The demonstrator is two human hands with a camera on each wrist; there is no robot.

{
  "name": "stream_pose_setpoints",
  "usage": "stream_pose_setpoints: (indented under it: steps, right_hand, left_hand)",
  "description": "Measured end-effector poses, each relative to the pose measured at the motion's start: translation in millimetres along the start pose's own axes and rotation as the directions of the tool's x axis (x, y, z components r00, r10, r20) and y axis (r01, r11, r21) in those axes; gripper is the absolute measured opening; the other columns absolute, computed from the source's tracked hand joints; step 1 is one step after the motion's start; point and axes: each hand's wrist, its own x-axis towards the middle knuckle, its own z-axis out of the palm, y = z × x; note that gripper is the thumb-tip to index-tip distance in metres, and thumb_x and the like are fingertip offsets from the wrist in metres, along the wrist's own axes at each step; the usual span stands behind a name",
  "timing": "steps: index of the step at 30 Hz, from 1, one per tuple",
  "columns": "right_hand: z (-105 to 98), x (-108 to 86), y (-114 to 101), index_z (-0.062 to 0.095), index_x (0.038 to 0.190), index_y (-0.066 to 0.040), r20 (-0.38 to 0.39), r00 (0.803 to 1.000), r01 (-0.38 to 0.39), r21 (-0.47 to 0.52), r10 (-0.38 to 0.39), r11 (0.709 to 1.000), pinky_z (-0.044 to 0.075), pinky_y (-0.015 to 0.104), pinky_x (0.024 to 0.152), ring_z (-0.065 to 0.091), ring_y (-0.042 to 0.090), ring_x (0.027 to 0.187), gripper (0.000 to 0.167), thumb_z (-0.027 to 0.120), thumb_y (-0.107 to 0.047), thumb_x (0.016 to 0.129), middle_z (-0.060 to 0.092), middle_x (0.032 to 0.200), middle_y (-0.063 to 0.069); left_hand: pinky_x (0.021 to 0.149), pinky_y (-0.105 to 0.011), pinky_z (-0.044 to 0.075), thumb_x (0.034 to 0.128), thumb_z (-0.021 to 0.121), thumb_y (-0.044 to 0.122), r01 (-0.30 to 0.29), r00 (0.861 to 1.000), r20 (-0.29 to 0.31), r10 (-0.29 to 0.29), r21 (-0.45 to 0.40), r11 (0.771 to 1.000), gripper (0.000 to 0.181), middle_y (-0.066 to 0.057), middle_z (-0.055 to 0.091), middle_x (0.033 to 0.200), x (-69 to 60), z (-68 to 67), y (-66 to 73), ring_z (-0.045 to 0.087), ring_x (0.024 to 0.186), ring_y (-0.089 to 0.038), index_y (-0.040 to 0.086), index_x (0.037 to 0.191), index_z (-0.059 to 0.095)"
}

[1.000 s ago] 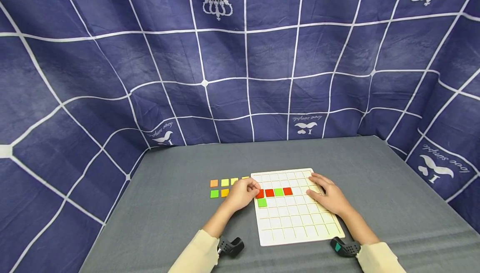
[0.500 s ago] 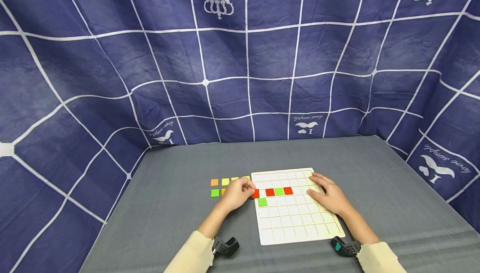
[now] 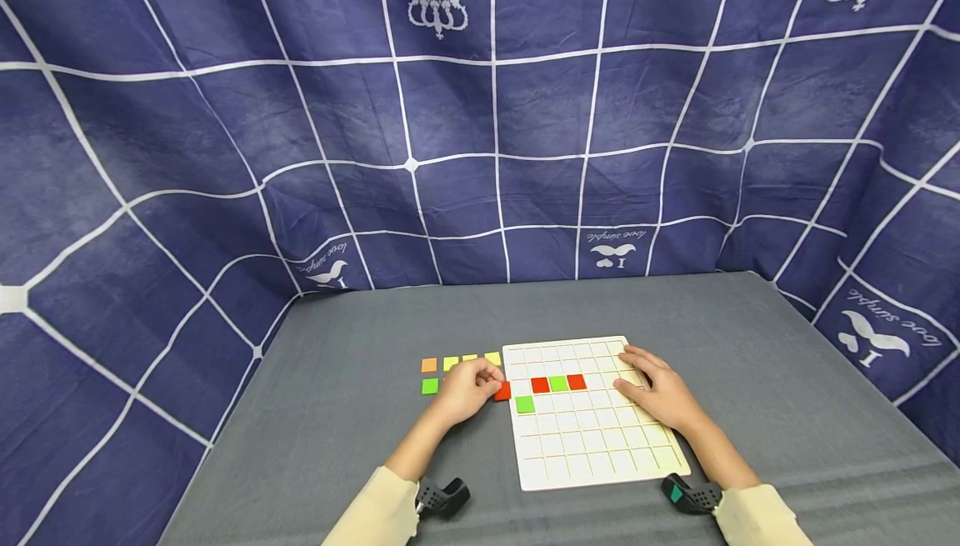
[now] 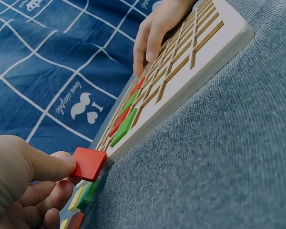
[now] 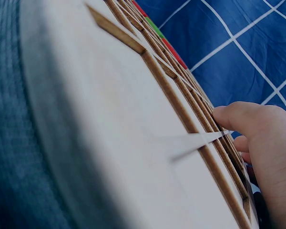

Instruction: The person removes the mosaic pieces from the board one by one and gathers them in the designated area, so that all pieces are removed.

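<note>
A pale gridded board (image 3: 570, 446) lies on the grey cloth. Just off its left edge, my left hand (image 3: 463, 393) pinches a red tile (image 3: 502, 392) between thumb and fingers; the left wrist view shows this red tile (image 4: 89, 163) too. My right hand (image 3: 660, 392) rests on the board's right side, fingers spread, thumb on the grid. On the board a red tile (image 3: 540, 385), a green tile (image 3: 558, 383) and another red tile (image 3: 576, 382) stand in a row, with a green tile (image 3: 524, 404) in the row nearer me at the left edge.
Left of the board lie loose tiles in two rows: an orange tile (image 3: 429, 365), a green tile (image 3: 430, 386) and several yellow ones, among them a yellow tile (image 3: 492, 358), partly hidden by my left hand. A blue curtain (image 3: 450, 112) with white lines hangs behind the cloth surface (image 3: 360, 321).
My left hand has drawn the red tile leftward, from the left end of the row on the board to just beyond the board's edge. The right hand has stayed in place.
</note>
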Motion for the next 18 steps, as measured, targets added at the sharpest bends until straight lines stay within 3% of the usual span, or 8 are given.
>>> stream_pose_setpoints:
  steps: [18]
  right_hand:
    - [0.0, -0.3, -0.6, 0.057, 0.132, 0.001, -0.004, 1.000, 0.006, 0.004, -0.006, 1.000, 0.031, 0.062, 0.101, 0.038, 0.045, 0.131, 0.055, 0.070, -0.032, 0.090, 0.046, 0.142, 0.021]
  left_hand:
    - [0.058, -0.023, 0.043, 0.0866, 0.072, 0.005, 0.017, 0.999, 0.027, -0.017, -0.007, 1.000, 0.005, 0.003, 0.060, 0.074, -7.8, -4.8, -5.2, 0.051, 0.063, -0.006, 0.003, 0.086, 0.068]
